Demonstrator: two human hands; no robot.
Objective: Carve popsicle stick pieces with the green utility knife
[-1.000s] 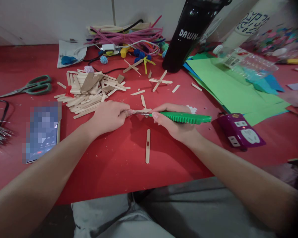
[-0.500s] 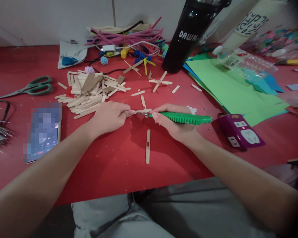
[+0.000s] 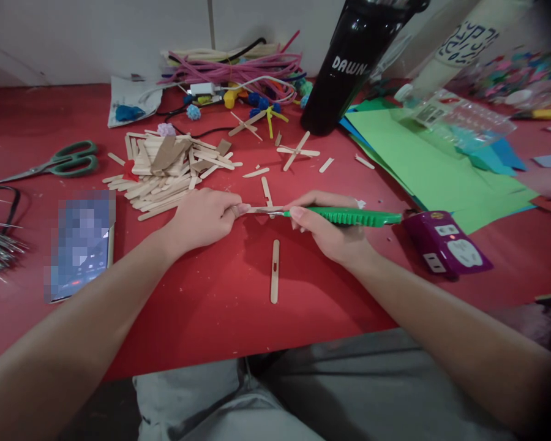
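My left hand (image 3: pixel 209 215) pinches one end of a wooden stick (image 3: pixel 262 209) just above the red table (image 3: pixel 202 306). The green-handled cutter (image 3: pixel 358 216) is in my right hand (image 3: pixel 333 229), its thin blade pointing left along the stick. Some of my right fingers are hidden behind the handle. Another stick (image 3: pixel 267 190) lies just behind the blade. Nearer the table's front edge is a stick with a small slot in its middle (image 3: pixel 274 282).
A pile of sticks (image 3: pixel 160 177), green scissors (image 3: pixel 71 160) and a phone (image 3: pixel 85 245) lie left. Behind are crossed sticks (image 3: pixel 297 151) and a black bottle (image 3: pixel 344 67). Green paper (image 3: pixel 422 153) and a purple socket box (image 3: pixel 447 244) are right.
My right hand and the cutter have shifted slightly to the right, with the handle's end now reaching the purple box. My left hand keeps its pinch on the stick.
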